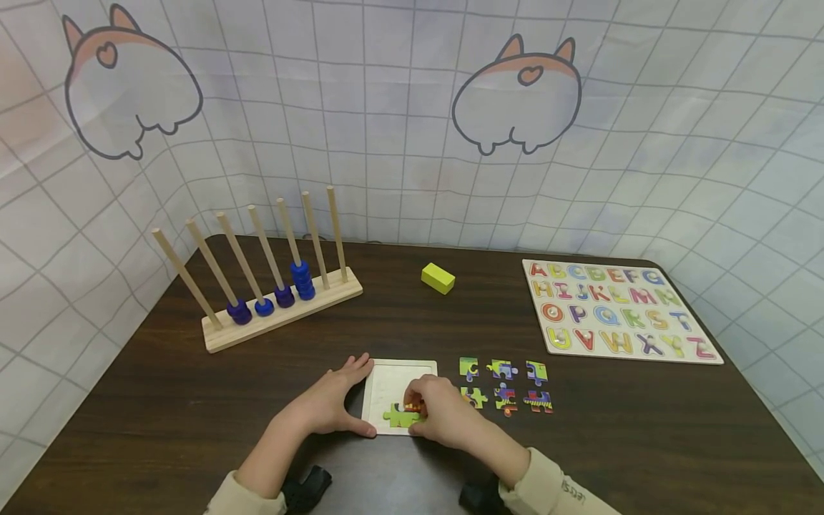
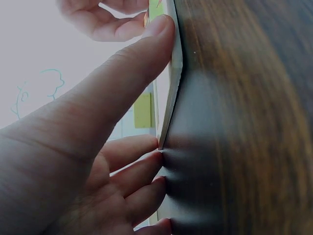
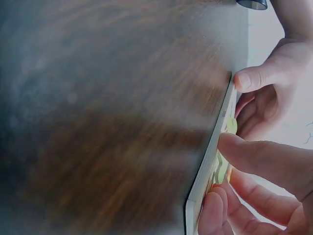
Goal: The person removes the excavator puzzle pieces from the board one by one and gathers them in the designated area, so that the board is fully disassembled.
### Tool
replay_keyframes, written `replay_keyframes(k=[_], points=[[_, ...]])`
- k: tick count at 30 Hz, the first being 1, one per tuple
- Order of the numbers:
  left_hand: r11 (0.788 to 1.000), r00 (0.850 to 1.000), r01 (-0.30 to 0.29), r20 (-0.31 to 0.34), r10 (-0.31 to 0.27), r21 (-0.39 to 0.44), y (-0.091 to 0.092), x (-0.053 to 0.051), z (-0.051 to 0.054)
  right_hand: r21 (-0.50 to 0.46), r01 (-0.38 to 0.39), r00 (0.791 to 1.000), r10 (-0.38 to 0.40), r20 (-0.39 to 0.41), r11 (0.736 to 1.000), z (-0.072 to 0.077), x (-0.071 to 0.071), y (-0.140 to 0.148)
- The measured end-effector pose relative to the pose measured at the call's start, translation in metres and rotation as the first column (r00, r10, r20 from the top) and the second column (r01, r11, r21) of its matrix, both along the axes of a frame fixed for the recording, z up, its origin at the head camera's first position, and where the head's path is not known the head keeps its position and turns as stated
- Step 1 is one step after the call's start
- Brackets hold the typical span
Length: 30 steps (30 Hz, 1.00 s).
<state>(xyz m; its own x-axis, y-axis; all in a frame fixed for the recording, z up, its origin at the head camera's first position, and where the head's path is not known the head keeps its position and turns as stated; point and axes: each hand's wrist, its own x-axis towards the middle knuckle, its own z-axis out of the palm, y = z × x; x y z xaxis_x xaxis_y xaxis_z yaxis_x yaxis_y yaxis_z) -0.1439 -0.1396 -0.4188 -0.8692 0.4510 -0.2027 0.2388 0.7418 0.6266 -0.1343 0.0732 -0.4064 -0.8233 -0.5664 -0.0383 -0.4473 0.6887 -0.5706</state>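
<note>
A shallow white puzzle tray [image 1: 386, 383] lies on the table in front of the person. The left hand [image 1: 328, 400] spreads along its left side, thumb at the near corner and fingertips at the far corner. In the left wrist view that thumb [image 2: 159, 34] touches the tray's edge. The right hand [image 1: 444, 415] is over the tray's near right part and pinches a jigsaw piece [image 1: 414, 407] with orange and red on it, partly hidden by the fingers. A green jigsaw piece [image 1: 398, 416] lies in the tray beside those fingertips. Several loose jigsaw pieces [image 1: 505, 370] lie right of the tray.
At the back left stands a wooden peg rack [image 1: 290, 311] with blue and purple rings on some pegs. A yellow block [image 1: 438, 278] lies behind the tray. An alphabet board [image 1: 595, 350] is at the back right. A grid-patterned cloth [image 1: 386, 107] hangs behind the table.
</note>
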Motion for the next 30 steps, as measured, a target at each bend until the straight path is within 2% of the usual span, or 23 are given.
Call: replay_keyframes(k=[8,22,30], points=[[0.999,0.999,0.042,-0.024,-0.041,0.023,-0.002,0.001,0.002,-0.088,-0.003,1.000,0.005,0.018,0.996,0.000,-0.004,0.001],[1.000,1.000,0.022,-0.012,-0.022,0.006,-0.001,-0.001,0.000,-0.135,0.022,0.999,-0.016,0.048,0.991,-0.001,-0.006,0.003],[1.000,1.000,0.016,-0.006,-0.016,-0.004,-0.001,-0.001,-0.001,-0.169,0.032,0.997,-0.021,0.071,0.985,-0.001,-0.005,0.014]])
